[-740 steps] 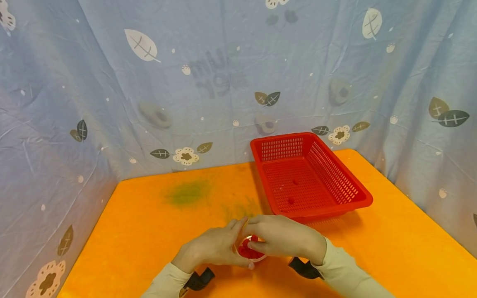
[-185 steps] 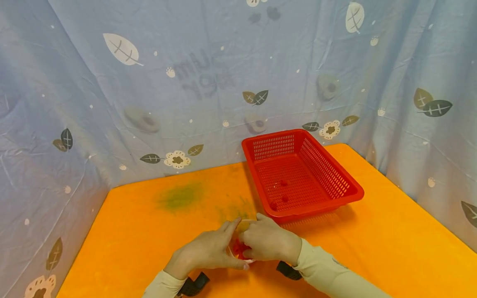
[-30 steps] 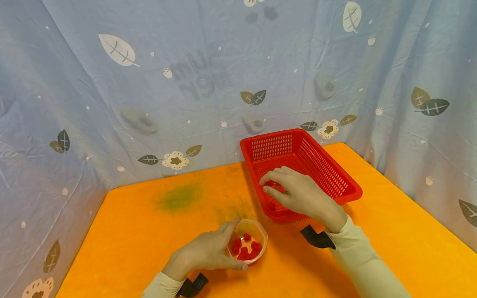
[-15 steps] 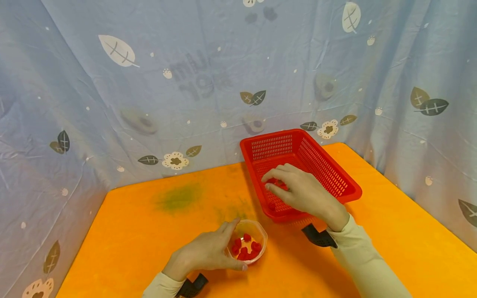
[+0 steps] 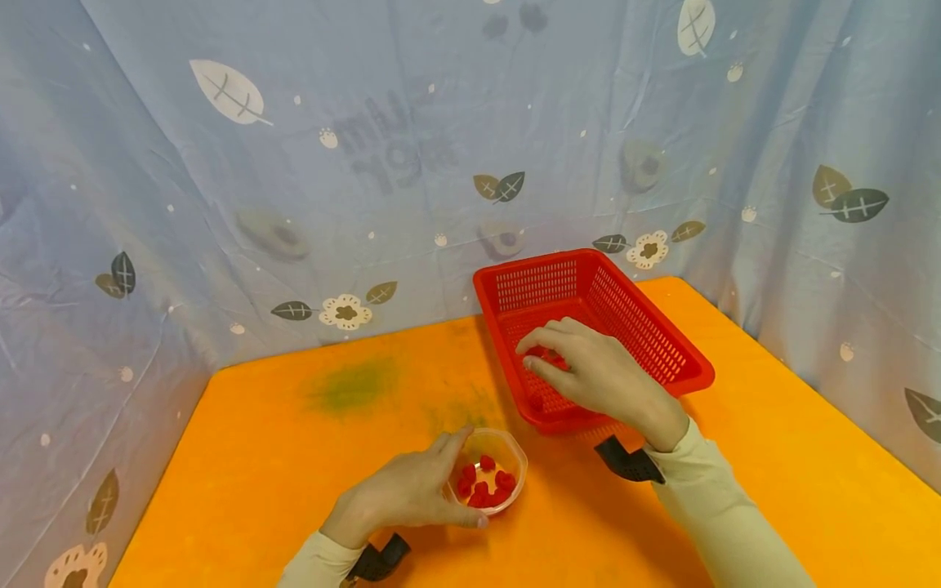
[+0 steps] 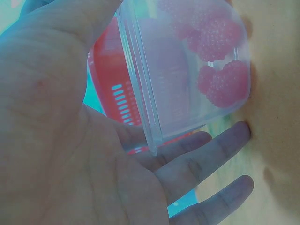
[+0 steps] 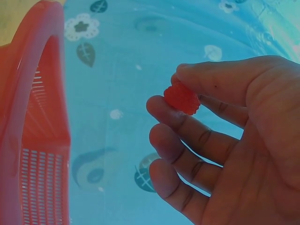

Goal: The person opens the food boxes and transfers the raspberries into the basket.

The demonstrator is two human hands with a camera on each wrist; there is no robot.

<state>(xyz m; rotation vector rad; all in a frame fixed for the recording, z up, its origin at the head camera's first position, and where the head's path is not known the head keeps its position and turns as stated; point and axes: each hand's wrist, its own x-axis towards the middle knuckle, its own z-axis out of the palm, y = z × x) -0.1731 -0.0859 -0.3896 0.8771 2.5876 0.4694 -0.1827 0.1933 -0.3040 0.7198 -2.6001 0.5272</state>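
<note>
My left hand point(image 5: 404, 494) cups the near left side of a clear plastic tub point(image 5: 519, 474), thumb and index finger on either side of it. In the left wrist view the fingers point(image 6: 201, 168) reach past the tub's wall, fingertips right at the table. Several raspberries point(image 5: 505, 480) lie on the tub's bottom. Over the near left part of a red plastic basket point(image 5: 625, 302), my right hand point(image 5: 588, 367) pinches one raspberry point(image 7: 182, 98) between thumb and index finger; its other fingers are bent and hold nothing. The hand hides part of the basket's floor.
An orange cloth point(image 5: 294, 457) covers the table, with a green stain point(image 5: 353, 385) left of the basket. Light blue printed curtains point(image 5: 412, 163) close off the back and both sides. Black wrist straps point(image 5: 628, 461) sit on both wrists.
Since several seconds ago my right hand has moved from inside the tub to above the basket; over the last second it barely shifts. The left hand stays at the tub, which holds fewer raspberries.
</note>
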